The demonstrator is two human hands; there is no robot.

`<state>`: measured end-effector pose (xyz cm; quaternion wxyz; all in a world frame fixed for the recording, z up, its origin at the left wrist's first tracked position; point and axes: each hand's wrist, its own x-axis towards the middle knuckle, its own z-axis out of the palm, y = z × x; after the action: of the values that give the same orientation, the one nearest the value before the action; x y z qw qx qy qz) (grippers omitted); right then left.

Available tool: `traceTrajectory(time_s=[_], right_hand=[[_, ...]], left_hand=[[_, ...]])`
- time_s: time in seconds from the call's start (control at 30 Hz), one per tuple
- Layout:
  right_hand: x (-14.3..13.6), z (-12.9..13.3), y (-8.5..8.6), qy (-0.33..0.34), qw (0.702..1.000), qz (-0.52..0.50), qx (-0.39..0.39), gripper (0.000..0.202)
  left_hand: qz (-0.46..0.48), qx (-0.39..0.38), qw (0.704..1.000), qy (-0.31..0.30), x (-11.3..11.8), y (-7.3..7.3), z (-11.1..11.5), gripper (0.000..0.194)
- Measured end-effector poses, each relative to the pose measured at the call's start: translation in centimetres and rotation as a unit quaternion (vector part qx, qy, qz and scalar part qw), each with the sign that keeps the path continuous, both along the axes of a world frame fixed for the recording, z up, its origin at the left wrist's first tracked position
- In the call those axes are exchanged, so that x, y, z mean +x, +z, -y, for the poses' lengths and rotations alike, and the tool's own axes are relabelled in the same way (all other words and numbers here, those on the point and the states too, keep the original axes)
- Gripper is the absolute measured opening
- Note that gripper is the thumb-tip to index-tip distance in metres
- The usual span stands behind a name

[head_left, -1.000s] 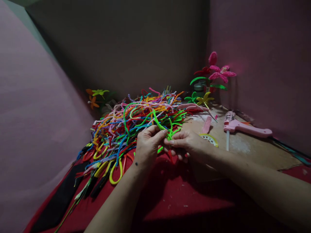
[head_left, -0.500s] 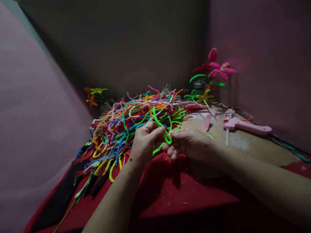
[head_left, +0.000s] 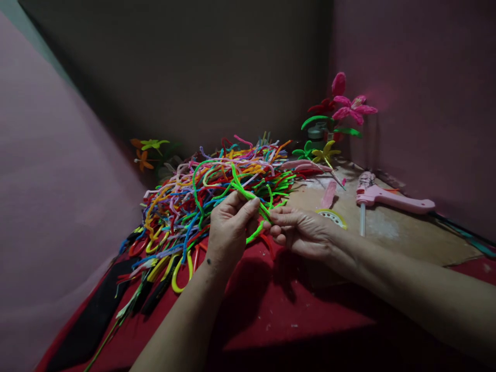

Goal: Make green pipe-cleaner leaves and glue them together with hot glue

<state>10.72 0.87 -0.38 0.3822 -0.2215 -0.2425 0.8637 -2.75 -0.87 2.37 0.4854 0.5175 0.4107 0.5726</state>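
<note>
A bright green pipe cleaner [head_left: 239,187], bent back on itself, is pinched between my two hands. My left hand [head_left: 232,222] grips its middle with thumb and forefinger. At its lower right, the folded end sits in the fingertips of my right hand [head_left: 298,227]. One green length hangs below, curving down to the left between the hands. Just behind lies a big heap of pipe cleaners [head_left: 186,201] in many colours, with more green ones at its right side.
A pink glue gun [head_left: 401,200] rests on a cardboard sheet [head_left: 418,237] at the right, near a yellow-rimmed tape roll [head_left: 333,218]. Yellow-handled scissors [head_left: 178,276] lie left on the red cloth [head_left: 271,330]. A pink pipe-cleaner flower [head_left: 354,109] stands at the back right.
The rounded loop at the pipe cleaner's lower end has been drawn narrow in my right fingertips. My left hand has shifted slightly left, and more of the tape roll shows.
</note>
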Motion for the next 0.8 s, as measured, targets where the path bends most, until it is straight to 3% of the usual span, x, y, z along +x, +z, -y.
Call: traceTrajectory(time_s=[0.23,0.4,0.6,0.8], right_hand=[[-0.2,0.1,-0.2,-0.019,0.999,-0.003,0.032,0.009],[-0.1,0.3,-0.2,-0.021,0.999,0.008,0.041,0.008],[0.1,0.0,-0.2,-0.039,0.998,0.005,0.058,0.008],[0.4,-0.2,-0.3,-0.014,0.992,0.056,0.111,0.007]], left_hand=[[-0.010,0.034,0.999,0.036,0.4,-0.3,0.3,0.019],[-0.011,0.038,0.999,0.025,0.4,-0.3,0.3,0.017],[-0.014,-0.019,0.999,-0.045,-0.2,-0.4,-0.1,0.011],[-0.025,-0.064,0.997,-0.041,-0.6,-0.5,-0.3,0.014]])
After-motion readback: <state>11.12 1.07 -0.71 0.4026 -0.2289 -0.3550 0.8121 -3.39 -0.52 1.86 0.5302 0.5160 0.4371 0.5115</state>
